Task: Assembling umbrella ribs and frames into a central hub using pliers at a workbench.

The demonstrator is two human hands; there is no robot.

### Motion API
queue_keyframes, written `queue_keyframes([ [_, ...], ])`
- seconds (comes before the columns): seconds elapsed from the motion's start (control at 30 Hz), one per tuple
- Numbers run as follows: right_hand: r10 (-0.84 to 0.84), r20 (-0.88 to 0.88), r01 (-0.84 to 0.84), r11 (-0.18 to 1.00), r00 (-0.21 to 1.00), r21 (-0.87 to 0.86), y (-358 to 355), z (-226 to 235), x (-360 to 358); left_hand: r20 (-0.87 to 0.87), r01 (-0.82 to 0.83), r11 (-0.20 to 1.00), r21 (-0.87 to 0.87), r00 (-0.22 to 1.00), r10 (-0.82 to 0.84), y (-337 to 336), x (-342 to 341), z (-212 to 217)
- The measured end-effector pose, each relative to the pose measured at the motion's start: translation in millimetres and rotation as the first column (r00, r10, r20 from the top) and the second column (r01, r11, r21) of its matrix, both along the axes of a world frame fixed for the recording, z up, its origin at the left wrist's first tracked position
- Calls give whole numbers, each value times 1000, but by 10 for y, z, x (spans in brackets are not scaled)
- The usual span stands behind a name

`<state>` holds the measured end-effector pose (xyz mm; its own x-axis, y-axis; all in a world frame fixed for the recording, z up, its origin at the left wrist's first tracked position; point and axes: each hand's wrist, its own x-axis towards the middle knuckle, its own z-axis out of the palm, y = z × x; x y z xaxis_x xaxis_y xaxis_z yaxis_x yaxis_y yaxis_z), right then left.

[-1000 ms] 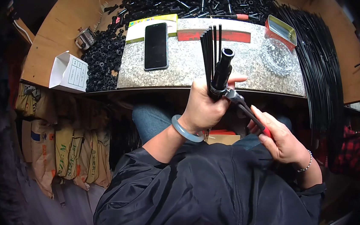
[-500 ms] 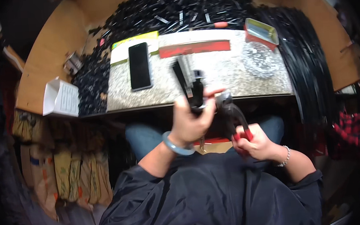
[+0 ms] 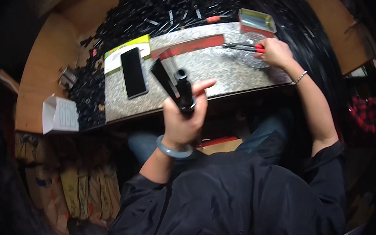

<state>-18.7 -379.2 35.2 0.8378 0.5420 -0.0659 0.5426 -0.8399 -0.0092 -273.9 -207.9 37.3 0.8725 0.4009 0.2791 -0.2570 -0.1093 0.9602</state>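
My left hand (image 3: 184, 115) is closed around a black strip-like piece (image 3: 165, 80) with a pale, blurred strip beside it and a round dark end with a light centre; its exact kind is unclear. The index finger points out to the right, and a blue bangle circles that wrist. Off to the right, my right hand (image 3: 275, 52) grips pliers (image 3: 243, 47) by their red handles, with the dark jaws pointing left. The pliers are above a shiny clear dish (image 3: 251, 62) of glittering small bits, partly hidden by the hand.
A phone (image 3: 133, 73) lies on a yellow-and-white box (image 3: 143, 44) at the speckled board's left. Behind are a red bar (image 3: 190, 45), a rectangular tin (image 3: 256, 22) and a heap of black strips (image 3: 165, 5). Long black strips line the right; a white carton (image 3: 60, 113) stands left.
My right hand has moved up and right with the pliers, from beside my left hand to the shiny dish. My left hand has shifted slightly left, still holding the black piece. The view has shifted.
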Motion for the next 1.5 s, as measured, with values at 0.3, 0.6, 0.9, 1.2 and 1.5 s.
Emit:
queue_keyframes([
  [0.3, 31, 89, -41, 994, 996, 106, -35, -114, 23, 173, -29, 991, 131, 985, 5, 11, 41, 11],
  [0.6, 421, -517, 306, 473, 745, 826, -103, 46, -561, 36, -2, 999, -37, 999, 3, -61, 17, 105],
  [0.9, 783, -478, 528, 232, 397, 817, 120, 174, -1392, 236, 40, 983, 179, 968, -82, -215, 125, 30],
  [1.2, 463, -358, 373, 62, 811, 926, 362, 221, -1725, 143, 17, 988, 151, 989, -39, -180, 59, 53],
  [1.5, 512, -404, 466, 8, 758, 885, 431, 244, -1779, 190, -1, 997, 80, 982, -14, -125, 33, 29],
])
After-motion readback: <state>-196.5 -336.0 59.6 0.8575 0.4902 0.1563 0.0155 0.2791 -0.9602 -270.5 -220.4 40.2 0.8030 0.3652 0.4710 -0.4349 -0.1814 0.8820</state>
